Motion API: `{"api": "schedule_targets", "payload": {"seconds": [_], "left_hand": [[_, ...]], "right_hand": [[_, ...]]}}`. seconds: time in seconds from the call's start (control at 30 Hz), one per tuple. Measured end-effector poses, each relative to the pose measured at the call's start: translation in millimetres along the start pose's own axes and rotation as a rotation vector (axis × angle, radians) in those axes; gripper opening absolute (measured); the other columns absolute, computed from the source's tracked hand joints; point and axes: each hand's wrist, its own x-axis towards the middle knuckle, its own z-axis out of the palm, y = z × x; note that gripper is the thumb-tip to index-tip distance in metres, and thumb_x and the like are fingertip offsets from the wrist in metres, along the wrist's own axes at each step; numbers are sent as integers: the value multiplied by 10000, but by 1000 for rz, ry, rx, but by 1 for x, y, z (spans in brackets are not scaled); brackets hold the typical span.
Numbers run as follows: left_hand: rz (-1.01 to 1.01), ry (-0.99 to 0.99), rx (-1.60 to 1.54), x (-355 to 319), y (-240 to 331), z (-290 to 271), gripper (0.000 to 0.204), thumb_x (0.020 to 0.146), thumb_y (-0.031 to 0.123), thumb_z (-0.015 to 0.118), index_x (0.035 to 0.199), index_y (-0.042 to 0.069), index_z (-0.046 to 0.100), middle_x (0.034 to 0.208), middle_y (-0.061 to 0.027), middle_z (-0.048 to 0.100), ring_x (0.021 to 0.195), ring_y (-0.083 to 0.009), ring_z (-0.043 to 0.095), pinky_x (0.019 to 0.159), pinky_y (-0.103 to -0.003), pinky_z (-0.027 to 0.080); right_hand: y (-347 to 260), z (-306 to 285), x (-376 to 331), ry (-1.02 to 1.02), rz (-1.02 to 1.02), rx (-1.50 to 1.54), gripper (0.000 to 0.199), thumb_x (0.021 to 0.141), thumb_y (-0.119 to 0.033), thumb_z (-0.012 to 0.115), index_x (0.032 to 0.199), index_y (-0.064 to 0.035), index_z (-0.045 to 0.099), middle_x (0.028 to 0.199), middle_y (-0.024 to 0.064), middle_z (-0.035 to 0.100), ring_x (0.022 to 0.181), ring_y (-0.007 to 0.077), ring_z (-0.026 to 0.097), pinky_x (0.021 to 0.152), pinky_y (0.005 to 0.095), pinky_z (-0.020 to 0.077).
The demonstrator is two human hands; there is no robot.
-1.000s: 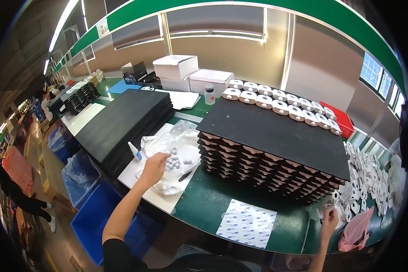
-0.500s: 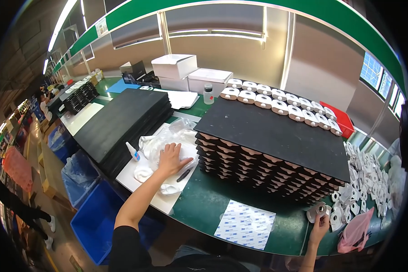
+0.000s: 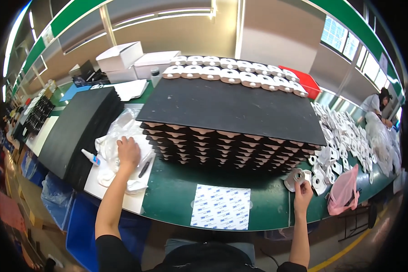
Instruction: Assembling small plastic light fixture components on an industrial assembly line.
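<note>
My left hand (image 3: 128, 153) is at a bunched white cloth (image 3: 108, 152) on a white board, its fingers drawn in and closed on the fabric. A small white glue bottle (image 3: 91, 157) with a blue label lies beside the cloth, and a dark pen-like tool (image 3: 145, 168) is close to my wrist on the other side. At the right, my right hand (image 3: 303, 192) grips a white plastic part (image 3: 295, 177) with a round dark-rimmed opening, held just above the bench edge. The fingertips behind that part are hidden.
A tall stack of black sheets with pale parts between (image 3: 231, 109) fills the middle, with rows of white parts (image 3: 229, 76) on top. Nearby are loose white parts (image 3: 344, 131), a pink bag (image 3: 342, 192), a printed sheet (image 3: 221, 207), black sheets (image 3: 77, 131) and blue bins (image 3: 84, 226).
My view has swung right, so the scene sits further left. My left hand's spread fingers have drawn together on the cloth. My right hand still holds the white part near the loose parts.
</note>
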Motion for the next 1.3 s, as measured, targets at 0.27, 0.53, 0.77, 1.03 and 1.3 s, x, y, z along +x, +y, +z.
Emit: {"api": "schedule_targets", "payload": {"seconds": [0.27, 0.53, 0.77, 1.03, 1.3], "left_hand": [[12, -77, 41, -3, 3, 3, 132, 816, 133, 477, 866, 15, 507, 843, -163, 562, 882, -350, 485, 693, -422, 457], [63, -202, 40, 22, -2, -19, 382, 890, 307, 402, 715, 32, 603, 720, -186, 611, 703, -361, 583, 660, -455, 457], [-864, -409, -2455, 38, -62, -29, 268, 888, 298, 418, 693, 114, 431, 555, 13, 389, 478, -132, 383, 391, -207, 297], [-1399, -239, -2548, -26, 34, -99, 272, 907, 288, 322, 829, 78, 476, 758, -52, 495, 643, -157, 473, 420, -229, 330], [-931, -1439, -2271, -69, 164, -101, 150, 889, 212, 491, 870, 64, 471, 639, 3, 402, 487, -74, 374, 301, -164, 272]], "right_hand": [[-2, 2, 1, -2, 25, 25, 84, 830, -44, 572, 876, 21, 547, 770, -20, 521, 683, 43, 460, 606, 177, 361], [2, -2, 0, 13, 34, 38, 83, 826, -41, 576, 864, 25, 544, 751, -22, 510, 668, 43, 454, 591, 176, 357], [1, -1, 0, -13, 43, 28, 85, 837, -54, 571, 874, 21, 555, 775, -15, 546, 692, 42, 477, 628, 178, 362], [-24, 10, -12, 2, 60, 24, 66, 799, -20, 600, 833, 29, 572, 731, -18, 541, 623, 36, 458, 557, 171, 357], [-90, 98, -79, -547, 300, 330, 109, 837, -7, 524, 942, 19, 541, 821, 36, 585, 727, 82, 533, 665, 209, 440]]}}
